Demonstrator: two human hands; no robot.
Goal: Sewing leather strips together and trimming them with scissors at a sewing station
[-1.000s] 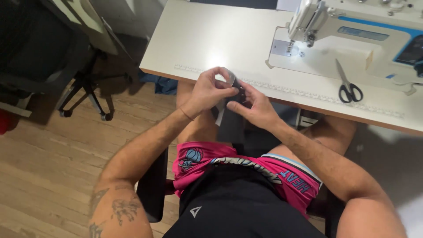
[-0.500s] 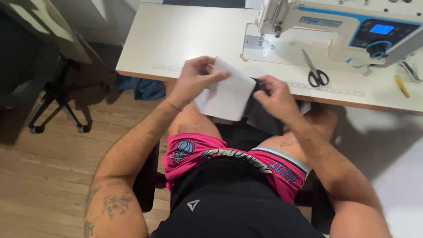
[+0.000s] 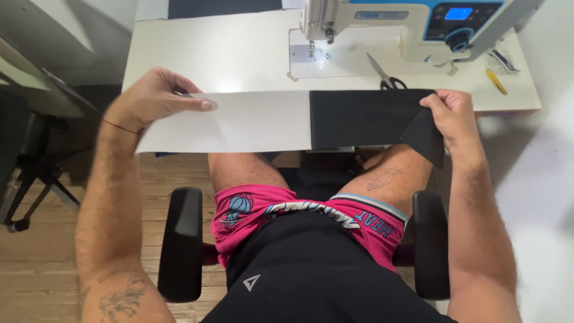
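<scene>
Head view, lap: I sit in a chair with black armrests point(image 3: 182, 239), wearing a black shirt and pink shorts with a round blue-and-white emblem on one leg and a patterned band along the hem.
Floor: wooden boards below and to my left, with a dark stand point(image 3: 27, 179) on them.
Left hand point(image 3: 152, 98): clenched on the white end of the strip, thumb on top, fingers underneath.
Right hand point(image 3: 454, 116): clenched on the black end; a loose black corner hangs below my fingers.
Fabric strip point(image 3: 281, 122): held taut in the air between both hands, above my knees and just in front of the table edge.
Strip make-up: white half on my left, black half on my right, meeting at a straight join near the middle.
Long axis: left to right, parallel to the table's near edge; each hand holds one end, neither nearer the middle.
Table point(image 3: 227, 54): white top, just beyond the strip.
Scissors point(image 3: 385, 75): black handles, lying on the table behind the black half, nearer my right hand.
Sewing machine point(image 3: 406, 27): white body with blue trim, a small lit blue screen and a dark dial.
Yellow pen-like item point(image 3: 495, 81): far right of the table.
Dark panel point(image 3: 224, 7): at the table's far edge.
</scene>
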